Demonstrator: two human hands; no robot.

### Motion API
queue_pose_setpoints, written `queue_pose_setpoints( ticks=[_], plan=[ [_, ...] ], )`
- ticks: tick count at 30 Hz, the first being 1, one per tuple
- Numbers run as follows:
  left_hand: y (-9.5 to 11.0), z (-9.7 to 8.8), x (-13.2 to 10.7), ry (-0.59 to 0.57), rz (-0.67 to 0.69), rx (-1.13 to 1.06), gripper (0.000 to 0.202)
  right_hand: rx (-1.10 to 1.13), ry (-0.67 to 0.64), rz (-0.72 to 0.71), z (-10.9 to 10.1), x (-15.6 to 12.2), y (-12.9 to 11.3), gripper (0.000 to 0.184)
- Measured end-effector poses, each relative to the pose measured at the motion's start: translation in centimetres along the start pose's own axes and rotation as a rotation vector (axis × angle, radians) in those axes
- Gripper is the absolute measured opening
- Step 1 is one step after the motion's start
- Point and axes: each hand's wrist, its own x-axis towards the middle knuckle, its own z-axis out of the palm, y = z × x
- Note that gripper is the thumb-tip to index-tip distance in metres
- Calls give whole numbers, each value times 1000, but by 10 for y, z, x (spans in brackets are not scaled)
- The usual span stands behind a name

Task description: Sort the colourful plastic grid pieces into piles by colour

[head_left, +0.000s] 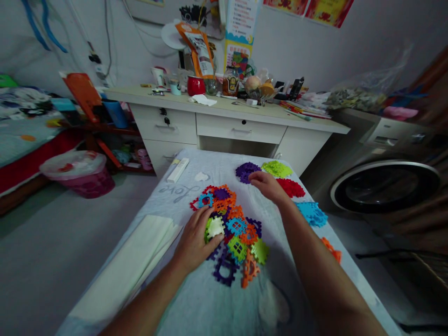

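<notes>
A heap of flat interlocking plastic tiles (234, 228) in orange, purple, blue and green lies mid-table on a pale blue cloth (210, 298). My left hand (196, 240) rests on the heap's left edge, fingers curled over a white-green tile (214, 227). My right hand (268, 185) reaches farther back, fingers on the purple stack (246, 171). Beside it sit a lime green stack (276, 168), a red stack (291, 187), a light blue stack (311, 213) and orange tiles (332, 249) at the right edge.
A folded white sheet (133, 266) lies at the table's left, a small white box (178, 169) farther back. Beyond stand a cluttered white desk (227, 119), a pink bin (79, 173), a bed (24, 130) at left and a washing machine (385, 186) at right.
</notes>
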Motion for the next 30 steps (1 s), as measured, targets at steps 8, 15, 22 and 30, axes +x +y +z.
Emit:
queue_pose_setpoints(
  ticks=[8, 15, 22, 30],
  plan=[
    [0, -1, 1, 45, 14, -15, 61, -274, -390, 99, 34, -43, -43, 19],
    [1, -1, 3, 47, -3, -9, 54, -158, -308, 188, 41, -43, -43, 29],
    [-1, -1, 2, 43, -1, -10, 52, 18, -272, 153, 28, -42, -41, 15],
    [0, -2, 3, 28, 1, -1, 51, 338, -209, 188, 13, -50, -42, 17]
  ],
)
